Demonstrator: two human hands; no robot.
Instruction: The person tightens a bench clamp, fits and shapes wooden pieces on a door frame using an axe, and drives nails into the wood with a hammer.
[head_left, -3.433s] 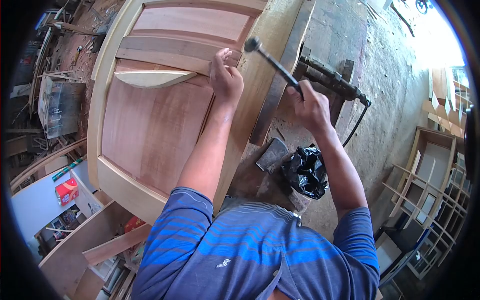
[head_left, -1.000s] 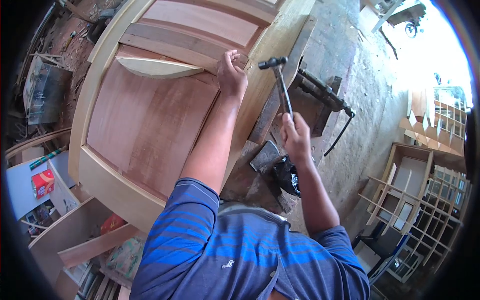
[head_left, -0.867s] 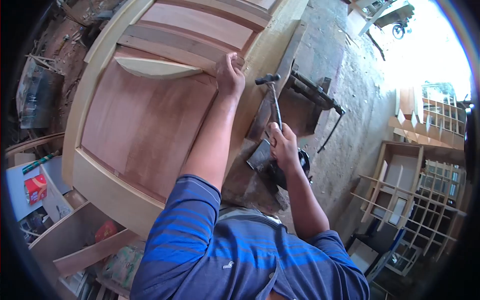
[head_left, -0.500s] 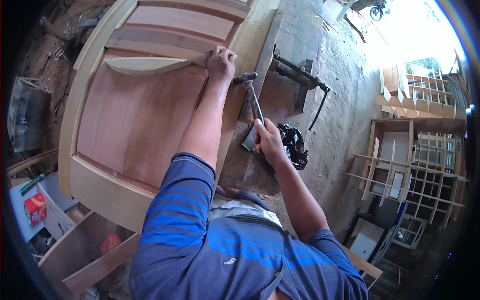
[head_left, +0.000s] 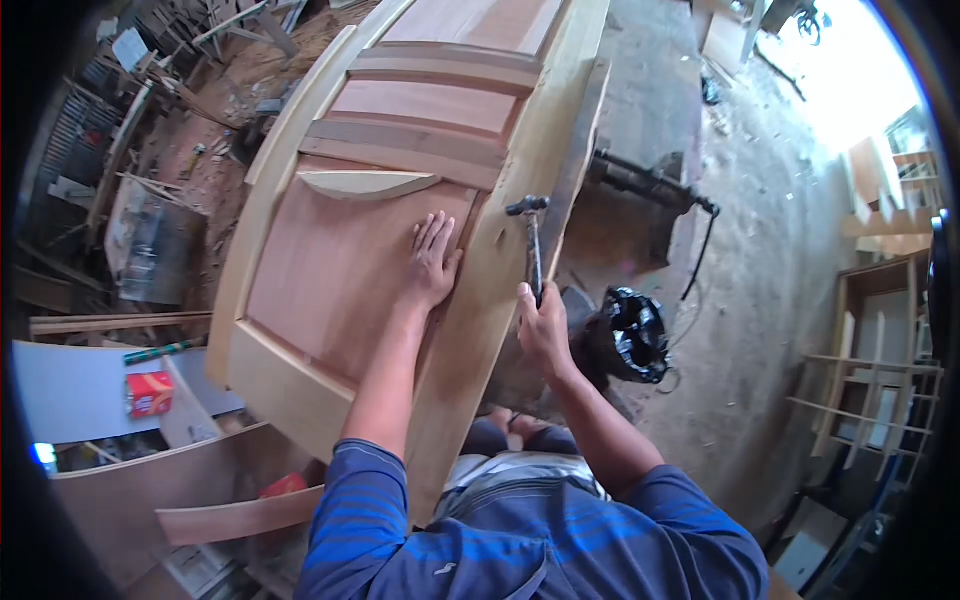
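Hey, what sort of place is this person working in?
It looks like a carpentry workshop, most likely. A panelled wooden door lies under the left hand, the right hand grips a hammer, and a metal vise sits just beyond.

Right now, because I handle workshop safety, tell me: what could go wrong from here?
If the slim, dark-headed hammer slips from the right hand, it could dent the long pale wooden frame board close to its head. A stray swing might strike the left hand, which lies spread on the reddish-brown wooden panel. The pale, curved wooden piece might shift if jolted; whether it is fastened cannot be seen.
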